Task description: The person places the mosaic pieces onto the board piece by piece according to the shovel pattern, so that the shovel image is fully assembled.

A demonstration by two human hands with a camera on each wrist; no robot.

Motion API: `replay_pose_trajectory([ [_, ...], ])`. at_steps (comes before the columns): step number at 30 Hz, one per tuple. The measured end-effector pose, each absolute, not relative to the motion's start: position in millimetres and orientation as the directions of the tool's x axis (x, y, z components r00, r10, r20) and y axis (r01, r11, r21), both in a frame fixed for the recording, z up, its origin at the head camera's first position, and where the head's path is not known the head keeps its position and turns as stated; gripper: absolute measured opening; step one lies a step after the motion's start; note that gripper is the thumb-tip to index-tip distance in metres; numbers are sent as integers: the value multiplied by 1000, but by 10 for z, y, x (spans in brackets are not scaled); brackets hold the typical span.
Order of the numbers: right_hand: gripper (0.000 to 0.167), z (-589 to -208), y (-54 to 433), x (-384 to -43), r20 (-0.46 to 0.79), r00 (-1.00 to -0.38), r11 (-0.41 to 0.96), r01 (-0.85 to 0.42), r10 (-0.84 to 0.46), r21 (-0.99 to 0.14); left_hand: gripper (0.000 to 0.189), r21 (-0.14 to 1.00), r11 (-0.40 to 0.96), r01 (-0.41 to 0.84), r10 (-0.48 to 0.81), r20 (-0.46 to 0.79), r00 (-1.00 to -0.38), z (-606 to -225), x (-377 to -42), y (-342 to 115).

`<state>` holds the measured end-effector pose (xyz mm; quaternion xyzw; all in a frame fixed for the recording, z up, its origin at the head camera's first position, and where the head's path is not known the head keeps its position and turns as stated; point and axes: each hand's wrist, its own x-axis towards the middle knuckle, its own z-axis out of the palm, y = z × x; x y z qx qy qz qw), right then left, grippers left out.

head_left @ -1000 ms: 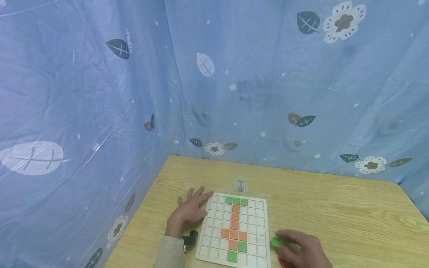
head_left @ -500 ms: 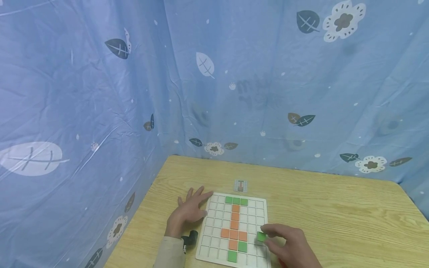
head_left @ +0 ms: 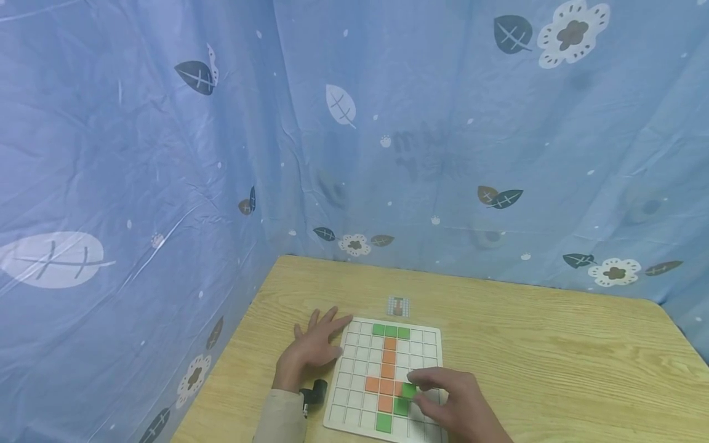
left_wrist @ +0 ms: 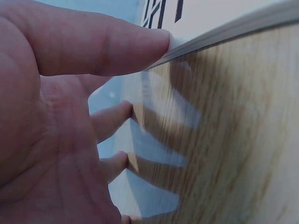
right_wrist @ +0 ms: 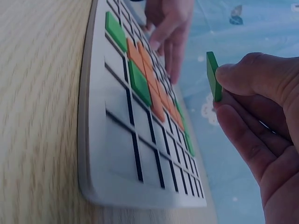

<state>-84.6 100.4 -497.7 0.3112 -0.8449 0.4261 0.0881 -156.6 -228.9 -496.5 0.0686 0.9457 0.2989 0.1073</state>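
Observation:
A white grid board (head_left: pixel 354 403) lies on the table, with orange square tiles (head_left: pixel 389 357) in a column and a crossing row, and green tiles (head_left: pixel 391 331) at its far edge and near its front. My right hand (head_left: pixel 456 400) pinches a green square tile (right_wrist: pixel 213 77) between thumb and fingers, above the board by the right end of the orange row; the right wrist view shows it raised off the surface. With fingers spread, my left hand (head_left: pixel 312 351) rests at the board's left edge, and its thumb (left_wrist: pixel 107 44) touches the board's side.
Behind the board lies a small printed card (head_left: pixel 398 306) with a grid pattern. A black object (head_left: pixel 316 392) sits beside the left wrist. The wooden table (head_left: pixel 532 344) is bordered by blue patterned curtains (head_left: pixel 432 154) at the back and left.
My right hand has carried the green tile leftward from beside the board's right edge to over the board's middle. My left hand has stayed in place.

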Motion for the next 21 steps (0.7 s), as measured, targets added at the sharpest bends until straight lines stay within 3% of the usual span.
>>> replay_pose_trajectory([
  [5, 33, -4983, 901, -850, 423, -777, 442, -619, -467, -650, 82, 577, 815, 60, 190, -167, -967, -4961, -1570, -2291],
  [13, 40, -5032, 778, -888, 521, -702, 353, -703, -486, -618, 83, 560, 826, 64, 192, -172, -966, -4954, -1582, -2279],
  [21, 33, -5046, 631, -905, 497, -699, 342, -698, -513, -629, 82, 559, 828, 48, 175, -177, -968, -4954, -1579, -2282],
])
